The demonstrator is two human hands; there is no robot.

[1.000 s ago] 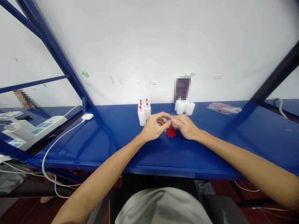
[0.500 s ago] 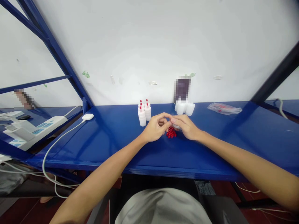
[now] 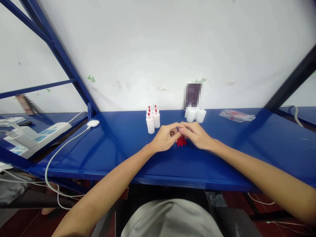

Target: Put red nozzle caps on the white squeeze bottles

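Over the blue table (image 3: 118, 144), my left hand (image 3: 165, 137) and my right hand (image 3: 197, 135) meet at the fingertips, both closed. Whatever is pinched between them is hidden by the fingers. Just under the fingertips lies a small heap of red pieces (image 3: 181, 142), partly covered by the hands. To the left of my left hand stands a group of white bottles with red tips (image 3: 150, 125). Behind my right hand are several plain white bottles (image 3: 201, 116) with no red tips showing.
A clear plastic bag (image 3: 237, 115) with something red inside lies at the back right. At the left, a white power strip (image 3: 46, 135) and a small white device (image 3: 93, 123) with a cable sit by the blue frame (image 3: 66, 65). A blurred dark object (image 3: 193, 94) leans against the wall.
My joined hands have shifted slightly down and the fingers have closed in. A bit of white that showed under my right hand is now hidden. Bottles and red heap stay in place.
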